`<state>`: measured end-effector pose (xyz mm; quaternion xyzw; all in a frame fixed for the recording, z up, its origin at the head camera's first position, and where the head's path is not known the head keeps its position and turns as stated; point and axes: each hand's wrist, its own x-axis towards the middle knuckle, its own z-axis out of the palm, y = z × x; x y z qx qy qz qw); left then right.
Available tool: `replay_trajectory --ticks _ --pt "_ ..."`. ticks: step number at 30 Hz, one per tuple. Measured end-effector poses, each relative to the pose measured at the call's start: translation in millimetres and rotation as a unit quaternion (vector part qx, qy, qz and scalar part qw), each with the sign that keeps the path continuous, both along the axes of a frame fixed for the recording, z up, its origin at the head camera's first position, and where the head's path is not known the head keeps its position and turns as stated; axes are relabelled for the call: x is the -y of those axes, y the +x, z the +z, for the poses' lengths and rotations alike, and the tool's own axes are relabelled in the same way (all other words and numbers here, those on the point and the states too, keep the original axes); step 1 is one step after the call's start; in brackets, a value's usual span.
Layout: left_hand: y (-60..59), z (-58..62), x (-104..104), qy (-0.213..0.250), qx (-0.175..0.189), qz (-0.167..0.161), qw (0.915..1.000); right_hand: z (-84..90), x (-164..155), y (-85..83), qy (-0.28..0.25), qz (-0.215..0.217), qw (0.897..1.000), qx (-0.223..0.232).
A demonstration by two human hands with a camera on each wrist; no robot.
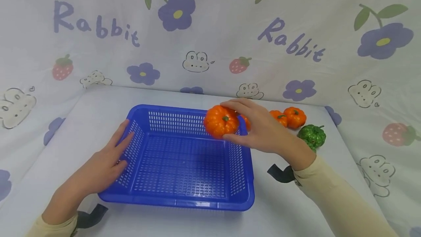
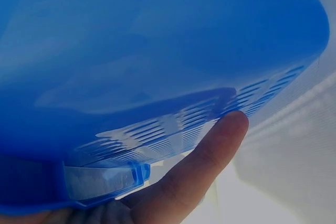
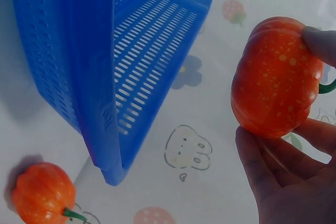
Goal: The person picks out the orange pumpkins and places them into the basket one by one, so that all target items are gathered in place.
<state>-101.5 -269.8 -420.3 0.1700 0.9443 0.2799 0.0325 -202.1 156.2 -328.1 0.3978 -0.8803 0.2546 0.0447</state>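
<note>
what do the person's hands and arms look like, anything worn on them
Both the left hand and the right hand are bare, with no gloves visible. The left sleeve and right sleeve are pale beige, plain and long, ending at the wrists. A dark, curved piece sticks out by each cuff.

Head view: evenly lit. My left wrist view: hazy, basket [image 2: 157,40] soft-focused, blown-out glare toward five o'clock.

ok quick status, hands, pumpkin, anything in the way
Right hand grips pumpkin, raised near far right corner of basket. Left hand touches basket's left side. No obstruction visible inside basket.
</note>
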Motion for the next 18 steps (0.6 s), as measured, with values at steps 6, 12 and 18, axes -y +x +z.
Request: replay_trajectory --ticks 6,12,18 --pt "-0.2 -0.5 0 0.003 0.002 0.002 1.0 -0.3 4 -0.8 -0.001 0.001 1.0 0.005" --pt "0.7 -1.0 0 0.0 -0.001 0.005 1.0 -1.3 8 -1.7 0.006 0.0 1.0 0.007" --pt "0.5 -1.2 -1 0.002 -0.001 0.003 1.0 -0.2 12 -1.8 0.008 0.0 1.0 0.007"
